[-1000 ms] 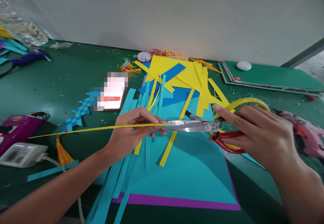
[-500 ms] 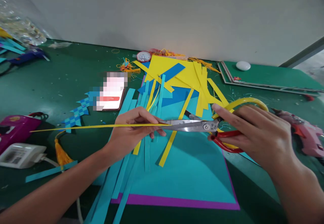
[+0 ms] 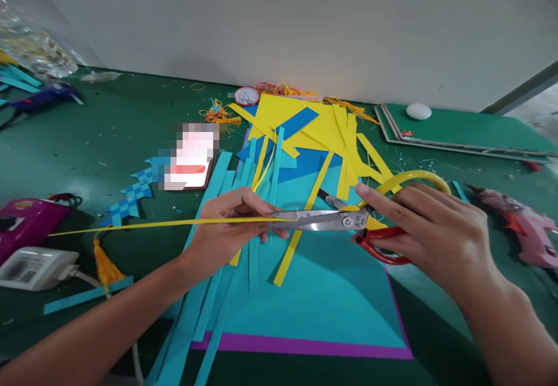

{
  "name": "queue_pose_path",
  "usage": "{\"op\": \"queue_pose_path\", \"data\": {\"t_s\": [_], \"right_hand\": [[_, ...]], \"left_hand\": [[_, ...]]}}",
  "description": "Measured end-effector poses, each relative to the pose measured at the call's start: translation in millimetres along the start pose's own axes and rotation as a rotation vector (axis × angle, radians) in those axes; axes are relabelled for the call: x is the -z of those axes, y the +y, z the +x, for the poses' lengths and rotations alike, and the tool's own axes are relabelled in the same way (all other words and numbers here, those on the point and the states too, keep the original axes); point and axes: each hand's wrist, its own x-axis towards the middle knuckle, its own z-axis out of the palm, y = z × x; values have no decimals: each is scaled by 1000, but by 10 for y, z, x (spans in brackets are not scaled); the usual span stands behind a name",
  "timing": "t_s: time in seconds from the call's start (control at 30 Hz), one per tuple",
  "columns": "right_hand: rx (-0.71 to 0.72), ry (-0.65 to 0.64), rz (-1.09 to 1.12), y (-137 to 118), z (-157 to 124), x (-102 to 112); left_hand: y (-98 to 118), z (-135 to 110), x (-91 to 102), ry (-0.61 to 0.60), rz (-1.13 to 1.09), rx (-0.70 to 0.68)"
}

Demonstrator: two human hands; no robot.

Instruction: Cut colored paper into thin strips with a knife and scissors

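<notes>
My left hand (image 3: 226, 229) pinches a long thin yellow paper strip (image 3: 143, 224) that runs off to the left and curls behind my right hand. My right hand (image 3: 431, 232) grips red-handled scissors (image 3: 331, 221); the blades lie along the strip, with their tips by my left fingertips. Under both hands lies a teal sheet (image 3: 322, 293) on a purple one, with several teal and yellow strips scattered over it.
A yellow sheet (image 3: 300, 121) lies at the back. A phone (image 3: 192, 156), a woven blue paper piece (image 3: 131, 197) and an orange tassel (image 3: 107, 267) lie left. A pink glue gun (image 3: 518, 223) lies right, a magenta device (image 3: 26, 223) and white charger (image 3: 30, 267) far left.
My right hand and the scissors have slid a little to the left along the yellow strip. My left hand keeps its pinch in nearly the same place.
</notes>
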Motion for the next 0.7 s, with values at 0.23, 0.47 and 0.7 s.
{"op": "queue_pose_path", "data": {"t_s": [0.23,0.47,0.7], "right_hand": [[15,4,27,-26,-12,-5],[25,21,33,-31,-9,-20],[58,62,1,-28,-3,-29]], "left_hand": [[21,11,-11,32,-4,32],[27,0,-9,11,-26,18],[6,20,-3,3,-55,43]]}}
